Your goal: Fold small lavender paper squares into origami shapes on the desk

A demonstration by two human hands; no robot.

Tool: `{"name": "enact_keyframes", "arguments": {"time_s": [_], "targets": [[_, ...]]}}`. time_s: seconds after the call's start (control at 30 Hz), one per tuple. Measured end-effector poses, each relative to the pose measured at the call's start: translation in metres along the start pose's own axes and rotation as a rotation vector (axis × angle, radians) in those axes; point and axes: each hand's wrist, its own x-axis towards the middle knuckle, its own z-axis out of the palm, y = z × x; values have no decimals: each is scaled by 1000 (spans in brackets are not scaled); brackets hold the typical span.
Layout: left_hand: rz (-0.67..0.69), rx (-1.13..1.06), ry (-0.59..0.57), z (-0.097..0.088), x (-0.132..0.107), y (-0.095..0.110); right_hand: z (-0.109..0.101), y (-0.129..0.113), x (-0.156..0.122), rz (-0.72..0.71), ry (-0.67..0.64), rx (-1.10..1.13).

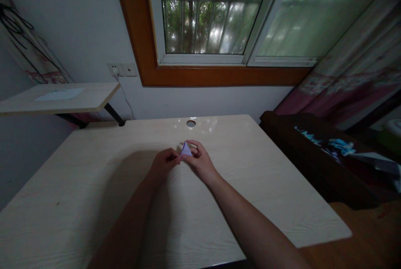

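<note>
A small piece of folded purple paper [186,149], shaped like a triangle with its point upward, is held between both hands over the pale wooden desk [250,177]. My left hand [164,162] pinches its lower left corner, the fingers closed. On the other side, my right hand [200,159] grips the paper, with the thumb along the lower edge and a fingertip near the top point. The fingers hide part of the paper's right side.
A round cable hole [191,123] lies near the desk's back edge. At the left stands a raised shelf [94,96] with a paper sheet [59,94] on it. Beyond are wall sockets [122,69] and a window [213,18]. Dark furniture [291,148] stands at the right.
</note>
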Motion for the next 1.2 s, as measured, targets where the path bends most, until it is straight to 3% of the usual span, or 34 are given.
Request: {"name": "enact_keyframes", "arguments": {"time_s": [0.43,0.6,0.83,1.2], "targets": [[-62,-40,-97,-1,1,0,-7,-4,5,-30,211,90],[-62,-62,-106,-1,1,2,-8,-5,6,-43,213,82],[-60,-52,-125,-2,2,0,0,-7,3,40,113,147],[-79,-22,-208,-4,0,-1,-5,-14,4,-59,267,109]]}}
